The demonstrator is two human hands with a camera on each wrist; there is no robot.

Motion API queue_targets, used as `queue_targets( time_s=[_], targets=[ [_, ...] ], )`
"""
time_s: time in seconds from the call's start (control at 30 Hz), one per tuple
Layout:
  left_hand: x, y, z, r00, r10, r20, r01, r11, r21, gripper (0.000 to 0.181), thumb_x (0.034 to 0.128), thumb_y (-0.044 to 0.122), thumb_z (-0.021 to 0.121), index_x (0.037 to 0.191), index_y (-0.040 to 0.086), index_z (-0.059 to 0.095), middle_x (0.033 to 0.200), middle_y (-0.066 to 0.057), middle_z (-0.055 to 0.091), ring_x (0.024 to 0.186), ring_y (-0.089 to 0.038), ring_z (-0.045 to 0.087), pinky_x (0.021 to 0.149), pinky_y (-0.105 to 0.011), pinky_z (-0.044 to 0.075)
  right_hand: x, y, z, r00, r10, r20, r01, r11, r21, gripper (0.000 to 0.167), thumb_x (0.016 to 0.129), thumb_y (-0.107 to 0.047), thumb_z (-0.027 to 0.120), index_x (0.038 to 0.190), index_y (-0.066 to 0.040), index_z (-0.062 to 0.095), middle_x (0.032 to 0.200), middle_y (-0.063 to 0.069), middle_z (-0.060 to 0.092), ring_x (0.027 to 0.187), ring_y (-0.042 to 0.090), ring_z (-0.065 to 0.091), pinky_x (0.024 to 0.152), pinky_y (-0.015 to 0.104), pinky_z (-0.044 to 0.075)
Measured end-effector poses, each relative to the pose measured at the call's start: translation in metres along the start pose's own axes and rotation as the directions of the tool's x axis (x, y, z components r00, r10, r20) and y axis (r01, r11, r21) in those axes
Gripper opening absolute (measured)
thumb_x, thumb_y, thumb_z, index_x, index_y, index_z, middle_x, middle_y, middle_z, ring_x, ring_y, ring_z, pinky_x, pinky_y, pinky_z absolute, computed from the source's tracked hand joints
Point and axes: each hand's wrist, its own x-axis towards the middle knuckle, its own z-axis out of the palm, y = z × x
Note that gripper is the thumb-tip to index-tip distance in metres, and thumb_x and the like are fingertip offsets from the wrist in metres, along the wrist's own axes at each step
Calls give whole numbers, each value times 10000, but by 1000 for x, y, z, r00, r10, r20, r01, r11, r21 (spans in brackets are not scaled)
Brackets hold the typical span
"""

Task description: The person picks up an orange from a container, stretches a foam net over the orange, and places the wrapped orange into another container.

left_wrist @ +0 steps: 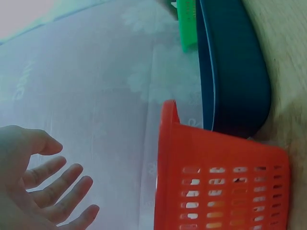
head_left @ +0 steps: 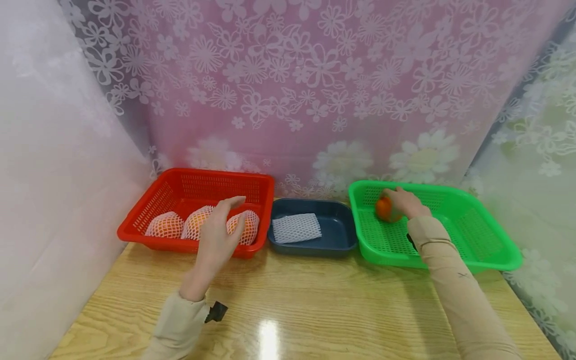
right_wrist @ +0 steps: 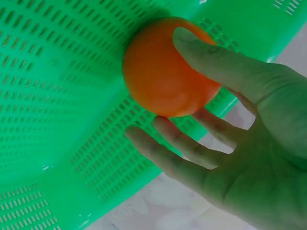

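Note:
My right hand [head_left: 405,201] is inside the green basket [head_left: 508,257], holding an orange [head_left: 385,209] near the basket's left end. In the right wrist view the thumb lies over the orange [right_wrist: 163,72], and the fingertips meet its lower side. My left hand [head_left: 219,234] hangs above the front rim of the red basket [head_left: 148,242] with thumb and fingers apart, holding nothing. Several fruits in white foam nets [head_left: 165,226] lie in that basket, partly hidden by the left hand. The left wrist view shows the left hand [left_wrist: 43,187] with loosely spread fingers.
A dark blue tray [head_left: 339,227] stands between the two baskets, with a flat white foam net [head_left: 297,228] lying in its left part. The wooden table [head_left: 315,300] extends in front. Patterned curtain cloth [head_left: 292,100] hangs close behind and at both sides.

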Motion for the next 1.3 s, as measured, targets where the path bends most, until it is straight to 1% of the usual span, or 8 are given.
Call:
queue_targets(
  time_s=[0.2,0.37,0.5,0.63,0.83,0.97,1.13,1.3],
  targets=[
    [-3,6,11,1000,29,-2,-29,999,-32,379,922,99,741,1279,32,634,1221,-115,694,1108,-275,657,949,-462,552,-1,3,4,999,-16,31,18,999,-40,787,793,18,811,1453,-41,386,1332,390,406,1104,597,503,770,649,491],
    [-6,13,24,997,74,22,-72,994,-77,334,912,71,746,1235,51,665,1176,-84,714,1044,-232,676,927,-437,564,-1,3,3,999,21,37,-21,1000,-19,810,808,-38,814,1484,-75,370,1338,377,390,1090,592,502,740,638,481],
    [-6,21,33,992,110,68,-102,989,-103,274,924,53,723,1197,61,690,1148,-63,728,1001,-212,684,924,-427,558,-3,-1,0,999,-30,-46,29,1000,-3,820,811,-122,826,1485,-52,364,1306,388,407,1044,585,530,744,642,484],
    [-4,27,41,986,120,119,-105,987,-126,234,933,58,716,1167,63,702,1126,-55,735,989,-197,692,881,-397,581,-13,-16,-12,983,-99,-155,102,995,14,813,810,-179,838,1456,-19,371,1267,396,413,975,575,562,753,645,490],
    [-3,34,49,980,125,158,-106,987,-124,204,942,80,711,1145,92,710,1091,-19,740,945,-150,688,798,-304,586,-45,-49,-25,955,-125,-268,144,988,53,810,853,-240,822,1474,-45,339,1296,376,400,996,579,570,789,680,485],
    [-4,39,56,975,141,170,-110,978,-179,204,948,87,705,1152,80,705,1100,-28,739,947,-149,693,792,-340,601,-71,-70,-22,923,-163,-350,198,978,64,793,864,-244,817,1480,-71,349,1310,348,421,979,559,599,818,679,496],
    [-6,48,66,971,136,195,-91,970,-227,256,960,112,699,1213,80,676,1165,-39,721,975,-153,693,823,-336,600,-95,-94,-12,866,-259,-428,333,937,108,793,857,-250,834,1485,-108,370,1353,267,443,1004,452,627,802,577,558],
    [-8,61,76,953,112,283,-31,961,-274,458,968,201,708,1383,74,562,1342,-54,631,1103,-178,661,889,-323,579,-111,-116,8,835,-336,-436,477,837,269,835,838,-231,850,1512,-142,366,1438,168,442,1013,319,617,728,347,607]
  ],
)
